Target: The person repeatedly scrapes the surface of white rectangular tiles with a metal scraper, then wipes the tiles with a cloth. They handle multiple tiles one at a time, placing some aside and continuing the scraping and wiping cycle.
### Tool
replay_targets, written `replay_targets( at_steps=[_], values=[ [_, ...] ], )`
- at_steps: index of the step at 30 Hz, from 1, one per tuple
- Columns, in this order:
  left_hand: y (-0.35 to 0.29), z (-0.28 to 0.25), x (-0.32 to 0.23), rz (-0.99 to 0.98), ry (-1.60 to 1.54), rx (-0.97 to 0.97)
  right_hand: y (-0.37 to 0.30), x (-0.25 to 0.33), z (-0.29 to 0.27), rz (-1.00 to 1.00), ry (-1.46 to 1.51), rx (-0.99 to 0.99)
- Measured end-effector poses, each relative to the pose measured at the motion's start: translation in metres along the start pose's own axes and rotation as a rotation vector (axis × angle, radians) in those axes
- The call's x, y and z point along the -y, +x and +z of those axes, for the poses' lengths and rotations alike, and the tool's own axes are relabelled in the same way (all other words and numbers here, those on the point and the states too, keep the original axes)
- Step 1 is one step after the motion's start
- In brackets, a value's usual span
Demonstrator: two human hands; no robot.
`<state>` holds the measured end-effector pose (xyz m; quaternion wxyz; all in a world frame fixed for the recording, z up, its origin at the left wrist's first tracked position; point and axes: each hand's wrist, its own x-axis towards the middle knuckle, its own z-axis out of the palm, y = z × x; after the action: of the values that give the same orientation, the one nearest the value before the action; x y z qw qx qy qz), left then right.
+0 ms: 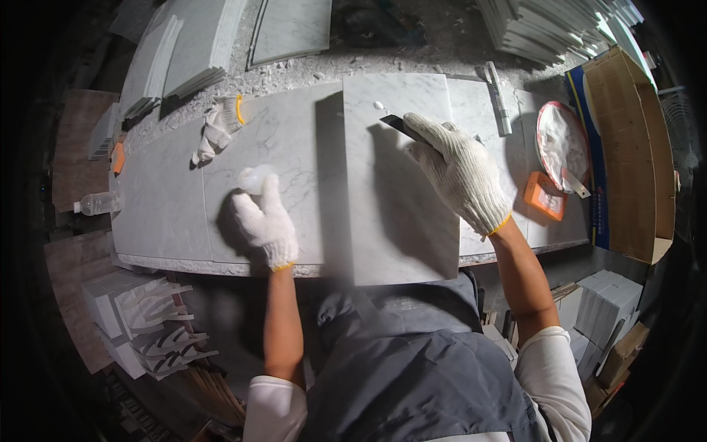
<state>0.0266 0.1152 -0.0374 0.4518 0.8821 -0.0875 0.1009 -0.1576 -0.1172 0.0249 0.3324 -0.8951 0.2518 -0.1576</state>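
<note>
A rectangular white marble tile (394, 243) with grey veins lies in front of me, its near edge jutting past the workbench edge. My right hand (464, 173), in a white knit glove with a yellow cuff, grips a dark flat-bladed scraper (398, 124) above this tile. The blade's tip is close to a small white blob (379, 106) near the tile's far end. To the left, my gloved left hand (266, 225) is closed around a small translucent white bottle (254, 177), which is partly hidden by the fingers and slightly blurred.
A spare glove (213, 132) lies at the far left. On the right are a marker (498, 99), a round dish of white paste (561, 144), an orange tool (545, 197) and a cardboard box (630, 155). Stacked tiles (202, 48) stand behind; a plastic bottle (98, 202) is at the left edge.
</note>
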Motion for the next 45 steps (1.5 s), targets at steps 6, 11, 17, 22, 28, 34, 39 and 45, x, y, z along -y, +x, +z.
replay_targets(
  at_steps=[6,11,17,22,28,34,39,45],
  values=[
    [-0.037,0.016,0.003,0.259,-0.044,0.019,0.004,0.007,0.002,-0.011,-0.053,-0.008],
    [-0.036,0.016,0.002,0.316,0.024,0.049,0.011,0.006,0.013,0.0,-0.105,-0.023],
    [-0.036,0.016,-0.001,0.318,0.014,0.057,0.02,0.005,0.018,0.02,-0.138,-0.01],
    [-0.035,0.017,0.002,0.354,0.036,0.05,0.027,-0.002,0.019,0.003,-0.046,-0.053],
    [-0.035,0.017,0.001,0.327,0.018,0.056,0.029,0.001,0.018,-0.041,-0.23,0.012],
    [-0.035,0.017,0.0,0.314,0.014,0.051,0.003,-0.001,0.001,-0.102,-0.26,0.08],
    [-0.034,0.016,-0.001,0.275,0.036,0.067,0.017,-0.015,0.014,-0.16,0.127,-0.066],
    [-0.035,0.017,0.002,0.291,0.059,0.084,0.024,-0.012,0.02,-0.159,-0.191,-0.005]
  ],
)
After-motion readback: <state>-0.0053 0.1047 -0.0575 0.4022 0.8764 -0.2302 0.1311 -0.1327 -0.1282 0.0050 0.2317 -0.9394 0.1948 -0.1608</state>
